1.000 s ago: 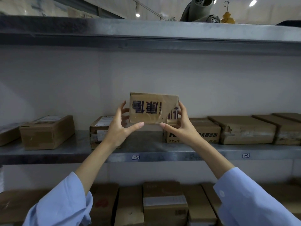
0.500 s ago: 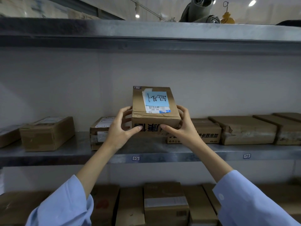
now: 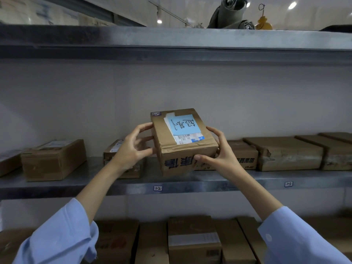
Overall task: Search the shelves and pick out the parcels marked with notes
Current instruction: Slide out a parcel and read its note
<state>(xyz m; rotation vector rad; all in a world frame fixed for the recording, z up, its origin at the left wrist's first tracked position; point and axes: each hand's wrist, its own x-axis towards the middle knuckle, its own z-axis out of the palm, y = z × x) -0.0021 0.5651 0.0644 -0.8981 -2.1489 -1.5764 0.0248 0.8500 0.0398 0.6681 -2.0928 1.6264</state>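
"What's nearest?"

"Two light blue sleeves (image 3: 62, 235), with a row of cardboard boxes (image 3: 192, 239) low between them."

"And the hands?"

"Both hold the parcel (image 3: 182, 149). The left grip (image 3: 131, 149) has its fingers curled, tips pressing the parcel's left side. The right grip (image 3: 219, 155) wraps the near right corner, thumb on the front face."

"Where is it?"

"At the front of the middle shelf (image 3: 190, 184), tilted so its top shows. I cannot tell whether its base touches the shelf."

"A note?"

"A blue note (image 3: 183, 124) with handwriting on top, over a white label."

"Farther back?"

"A brown box (image 3: 53, 159) at left, flat boxes (image 3: 282, 153) at right, another partly hidden behind the left grip. Beyond and above, the upper shelf (image 3: 171, 39) carries a rolled grey cloth (image 3: 230, 14)."
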